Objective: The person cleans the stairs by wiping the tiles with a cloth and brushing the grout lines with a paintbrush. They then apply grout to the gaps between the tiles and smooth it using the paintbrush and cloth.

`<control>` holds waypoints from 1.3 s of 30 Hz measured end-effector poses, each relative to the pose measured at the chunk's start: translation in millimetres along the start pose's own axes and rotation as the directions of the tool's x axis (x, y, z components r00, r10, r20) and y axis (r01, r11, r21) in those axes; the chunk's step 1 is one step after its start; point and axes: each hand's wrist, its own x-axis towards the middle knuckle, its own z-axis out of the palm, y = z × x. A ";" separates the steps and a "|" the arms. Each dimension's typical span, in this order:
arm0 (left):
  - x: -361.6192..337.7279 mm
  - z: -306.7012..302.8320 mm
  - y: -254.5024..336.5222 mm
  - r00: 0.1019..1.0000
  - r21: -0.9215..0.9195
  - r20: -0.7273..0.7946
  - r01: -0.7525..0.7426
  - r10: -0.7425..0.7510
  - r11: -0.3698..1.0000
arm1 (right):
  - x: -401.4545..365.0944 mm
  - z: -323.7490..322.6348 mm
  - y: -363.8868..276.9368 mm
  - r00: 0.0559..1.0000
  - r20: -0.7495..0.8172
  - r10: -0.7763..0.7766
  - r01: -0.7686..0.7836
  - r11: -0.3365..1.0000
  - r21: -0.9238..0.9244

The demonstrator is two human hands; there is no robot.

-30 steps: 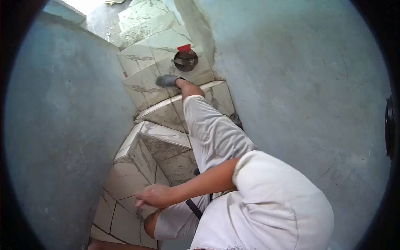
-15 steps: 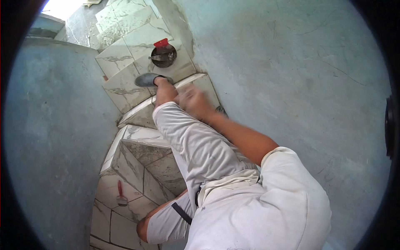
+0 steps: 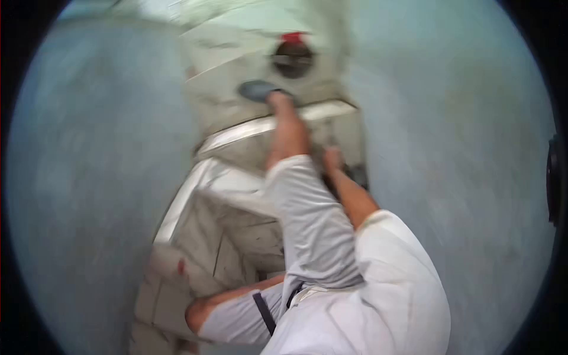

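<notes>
My right hand point(image 3: 333, 158) is down beside the outside of my raised leg point(image 3: 290, 133), close to the tiled riser, and motion blur hides its fingers. Near it, at the foot of the wall, is a dark object point(image 3: 358, 175) too blurred to name. A dark round bowl point(image 3: 293, 61) with a red piece point(image 3: 291, 38) at its rim stands on the tiled step, beyond my shoe point(image 3: 258, 90). My left hand is out of the picture.
Marble-patterned tile steps point(image 3: 236, 133) curve between two blue-grey walls point(image 3: 94, 154). On a lower tread at the left lies a red-handled brush point(image 3: 181, 266), smeared by motion. My other bent knee point(image 3: 198, 313) rests near it.
My right hand has dropped from beside my shin to the outer side of the leg, toward the wall. The view has swung, shifting the bowl and steps rightward and blurring them.
</notes>
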 end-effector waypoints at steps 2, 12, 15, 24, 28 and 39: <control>11.8 -27.4 -18.1 0.996 0.111 -0.070 0.055 -0.048 0.992 | 60.0 86.6 56.8 0.711 -0.495 -0.499 0.507 0.852 -0.132; -16.7 -62.2 -56.7 0.997 -0.309 0.033 -0.060 0.074 0.949 | -260.8 -282.4 -201.1 -0.286 -0.428 -0.857 0.852 -0.024 -0.522; -12.6 -136.3 -68.5 0.872 0.000 0.486 -0.071 0.062 0.997 | -385.6 -189.0 -266.3 0.127 -0.149 -0.981 0.981 0.101 0.167; -118.9 -255.6 -230.6 0.832 0.531 0.409 0.117 -0.375 0.839 | -475.9 21.4 -408.4 0.013 -0.030 -0.999 0.998 0.015 -0.054; -124.5 -249.1 -233.8 0.861 0.561 0.358 0.110 -0.361 0.820 | -462.2 40.0 -432.0 -0.359 -0.240 -0.902 0.874 -0.235 -0.425; -122.2 -241.7 -234.2 0.852 0.694 0.381 -0.006 -0.360 0.720 | -471.4 69.0 -453.1 -0.038 -0.405 -0.913 0.882 0.160 -0.443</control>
